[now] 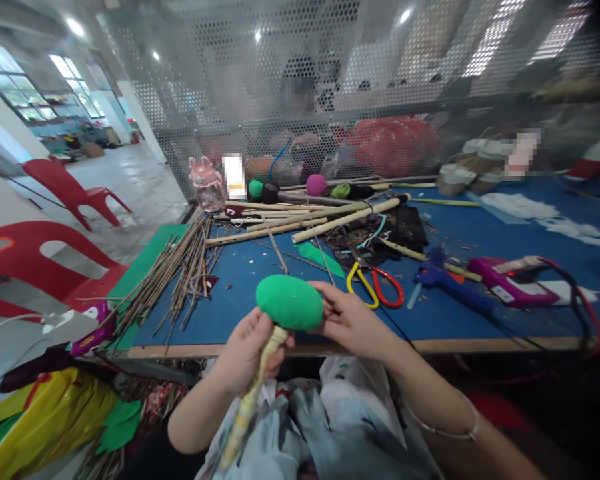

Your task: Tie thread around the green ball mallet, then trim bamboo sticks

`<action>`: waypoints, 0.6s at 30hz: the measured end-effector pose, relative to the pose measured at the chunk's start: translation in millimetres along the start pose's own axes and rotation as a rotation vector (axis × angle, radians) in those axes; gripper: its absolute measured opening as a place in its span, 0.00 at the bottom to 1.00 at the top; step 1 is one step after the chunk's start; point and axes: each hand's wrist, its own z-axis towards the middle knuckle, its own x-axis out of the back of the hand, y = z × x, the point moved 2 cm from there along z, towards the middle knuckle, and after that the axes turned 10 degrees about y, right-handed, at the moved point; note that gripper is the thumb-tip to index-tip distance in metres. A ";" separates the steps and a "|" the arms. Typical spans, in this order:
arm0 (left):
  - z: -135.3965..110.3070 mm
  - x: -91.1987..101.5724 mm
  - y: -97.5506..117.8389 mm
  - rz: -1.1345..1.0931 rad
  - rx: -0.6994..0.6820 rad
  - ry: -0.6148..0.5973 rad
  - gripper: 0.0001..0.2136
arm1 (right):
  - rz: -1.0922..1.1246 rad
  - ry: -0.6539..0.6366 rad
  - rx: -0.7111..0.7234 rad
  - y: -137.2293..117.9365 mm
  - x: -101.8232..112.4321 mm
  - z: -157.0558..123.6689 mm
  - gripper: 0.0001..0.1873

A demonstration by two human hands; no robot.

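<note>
A smooth green oval pad [289, 301] tops a pale yellow, wrapped stick [250, 400], which slants down toward my lap. My left hand [245, 350] is closed around the stick's upper end, its thumb against the pad's lower left edge. The fingers of my right hand [347, 317] grip the pad's right end; some of its fingertips are hidden behind the pad. Just beyond my right hand, scissors [375, 287] with one yellow and one red handle lie on the blue table [245, 267].
Thin twigs [185, 273] are heaped at left. Thicker sticks [350, 220] lie across the back before a perforated metal screen [220, 87]. A blue glue gun [450, 283] and a purple power strip [510, 283] with cords lie at right. Red chairs [75, 187] stand left.
</note>
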 end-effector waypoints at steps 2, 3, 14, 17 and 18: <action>-6.7 -1.0 1.7 -0.038 0.040 -0.073 0.18 | -0.024 -0.151 -0.013 8.5 10.1 20.4 0.14; -9.3 -3.7 0.5 -0.014 0.073 -0.127 0.18 | -0.033 -0.213 -0.005 9.4 14.3 33.9 0.15; 16.3 -0.2 -12.0 0.078 0.051 0.097 0.14 | -0.496 0.122 0.414 -120.4 -9.0 23.1 0.17; 10.7 8.0 0.5 -0.036 0.013 0.069 0.14 | -0.220 0.354 0.174 -88.9 -7.9 -5.5 0.24; 8.5 8.2 2.3 -0.065 0.015 0.053 0.14 | -0.114 0.398 0.081 -73.2 -10.1 -10.5 0.25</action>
